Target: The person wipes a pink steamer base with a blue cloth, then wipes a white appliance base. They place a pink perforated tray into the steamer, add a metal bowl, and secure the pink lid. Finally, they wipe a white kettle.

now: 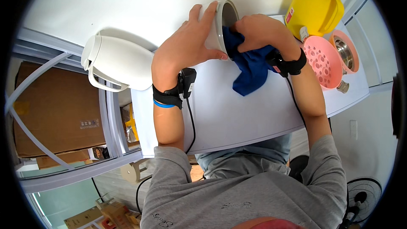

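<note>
My left hand (183, 40) is wrapped round a pale grey, bucket-like container (214, 37). It is tipped on its side, with its round mouth turned to the right. My right hand (263, 33) grips a dark blue cloth (253, 73) at that mouth. Part of the cloth is tucked inside the rim, and the rest hangs down over the white table (229, 118). The right fingertips are partly hidden by the cloth and the rim. Black straps with small cabled devices sit on both wrists.
Left of my left hand lies a white pitcher (123, 62). At the right stand a yellow pitcher (313, 10), a pink bowl with holes (321, 61) and a pink-rimmed bowl with a steel inside (345, 51). A cardboard box (59, 110) is behind a frame at left.
</note>
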`<state>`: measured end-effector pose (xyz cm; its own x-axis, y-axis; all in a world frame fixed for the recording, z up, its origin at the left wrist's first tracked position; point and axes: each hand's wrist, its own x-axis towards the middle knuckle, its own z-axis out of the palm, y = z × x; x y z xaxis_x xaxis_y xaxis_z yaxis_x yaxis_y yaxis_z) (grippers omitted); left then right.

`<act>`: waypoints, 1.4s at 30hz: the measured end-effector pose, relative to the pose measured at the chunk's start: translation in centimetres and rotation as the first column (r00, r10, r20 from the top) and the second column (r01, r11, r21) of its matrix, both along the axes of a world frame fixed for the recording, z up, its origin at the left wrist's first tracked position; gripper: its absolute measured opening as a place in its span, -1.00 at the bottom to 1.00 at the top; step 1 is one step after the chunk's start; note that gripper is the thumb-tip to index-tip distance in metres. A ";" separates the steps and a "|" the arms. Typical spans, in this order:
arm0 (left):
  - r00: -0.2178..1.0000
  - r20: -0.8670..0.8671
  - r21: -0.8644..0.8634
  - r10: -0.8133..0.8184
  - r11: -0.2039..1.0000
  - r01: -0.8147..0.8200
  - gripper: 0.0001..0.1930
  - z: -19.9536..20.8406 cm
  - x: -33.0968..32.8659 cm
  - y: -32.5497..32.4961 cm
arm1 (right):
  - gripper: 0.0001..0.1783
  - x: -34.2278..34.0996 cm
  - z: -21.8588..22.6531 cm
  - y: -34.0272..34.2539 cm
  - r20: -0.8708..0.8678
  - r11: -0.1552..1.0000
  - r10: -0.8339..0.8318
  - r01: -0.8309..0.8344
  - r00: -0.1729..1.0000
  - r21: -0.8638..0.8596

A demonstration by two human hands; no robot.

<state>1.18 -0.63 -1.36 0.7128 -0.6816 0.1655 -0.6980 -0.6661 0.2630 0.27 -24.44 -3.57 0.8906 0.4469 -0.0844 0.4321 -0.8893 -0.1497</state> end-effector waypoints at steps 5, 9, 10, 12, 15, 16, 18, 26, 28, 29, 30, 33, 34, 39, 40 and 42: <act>1.000 -0.022 -0.020 0.008 1.000 -0.008 0.35 -0.3 0.5 0.6 | -0.38 -0.7 1.8 -1.0 -0.067 0.954 0.101 -0.077 0.993 0.289; 0.999 -0.026 -0.028 -0.024 0.999 0.023 0.34 -0.4 1.0 1.0 | -0.40 0.8 0.8 -1.5 0.200 0.919 -0.046 -0.038 0.979 0.393; 0.999 -0.026 -0.038 -0.034 0.999 0.033 0.33 -0.4 1.1 1.0 | -0.41 1.2 0.3 -1.4 0.231 0.914 -0.093 -0.009 0.968 0.406; 0.999 -0.034 -0.032 -0.022 0.999 0.021 0.33 -0.4 1.1 1.0 | -0.44 2.0 -0.7 -1.3 0.289 0.900 -0.189 0.048 0.938 0.433; 0.999 -0.051 -0.029 -0.003 1.000 0.001 0.34 -0.1 0.7 0.6 | -0.43 1.8 -1.7 -0.3 0.246 0.930 -0.276 0.193 0.929 0.314; 0.998 -0.057 -0.030 0.003 1.000 -0.005 0.35 0.0 0.6 0.5 | -0.43 1.6 -1.7 0.0 0.165 0.954 -0.248 0.210 0.955 0.215; 0.998 -0.021 -0.044 -0.060 0.997 0.059 0.36 -0.1 0.7 0.8 | -0.42 1.2 -1.4 0.6 -0.008 0.978 -0.210 0.210 0.978 0.011; 0.996 -0.089 -0.006 0.022 1.000 -0.022 0.36 0.1 0.6 0.8 | -0.44 0.2 0.7 -1.9 0.086 0.959 -0.011 -0.014 0.996 0.282; 0.998 -0.070 -0.019 -0.008 1.000 0.007 0.36 -0.3 0.9 1.2 | -0.40 -0.4 3.0 -1.9 0.101 0.952 -0.097 0.063 0.990 0.298; 0.997 -0.071 -0.022 -0.011 1.000 0.010 0.36 -0.3 0.9 1.1 | -0.42 -0.3 2.7 -2.4 0.153 0.949 -0.164 0.114 0.975 0.293; 0.997 -0.072 -0.025 -0.014 1.000 0.012 0.36 -0.2 0.8 1.1 | -0.46 -0.3 2.4 -2.8 0.219 0.942 -0.208 0.134 0.953 0.309; 0.998 -0.061 -0.027 -0.021 0.999 0.019 0.35 -0.3 0.9 1.1 | -0.52 -0.1 1.8 -3.4 0.395 0.926 -0.313 0.186 0.864 0.328; 0.998 -0.055 -0.027 -0.023 0.999 0.021 0.35 -0.3 0.9 1.0 | -0.51 -0.1 1.8 -3.4 0.390 0.922 -0.338 0.218 0.856 0.321; 0.997 -0.068 0.002 0.024 1.000 -0.024 0.36 -0.1 0.5 0.8 | -0.45 -0.3 1.7 -1.7 0.427 0.924 -0.310 0.162 0.850 0.348; 0.996 -0.075 0.015 0.045 0.999 -0.044 0.36 0.0 0.5 0.7 | -0.43 -0.4 1.7 -1.5 0.430 0.926 -0.282 0.125 0.858 0.357; 0.998 -0.057 0.002 0.041 0.999 -0.041 0.37 -0.1 0.5 0.9 | -0.39 -0.7 1.9 -1.3 0.439 0.926 -0.224 0.050 0.870 0.373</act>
<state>1.70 0.24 -1.41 0.7481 -0.6520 0.1234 -0.6543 -0.6937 0.3012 -0.41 -25.75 -1.71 0.8388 0.2401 0.4886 0.4048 -0.8752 -0.2649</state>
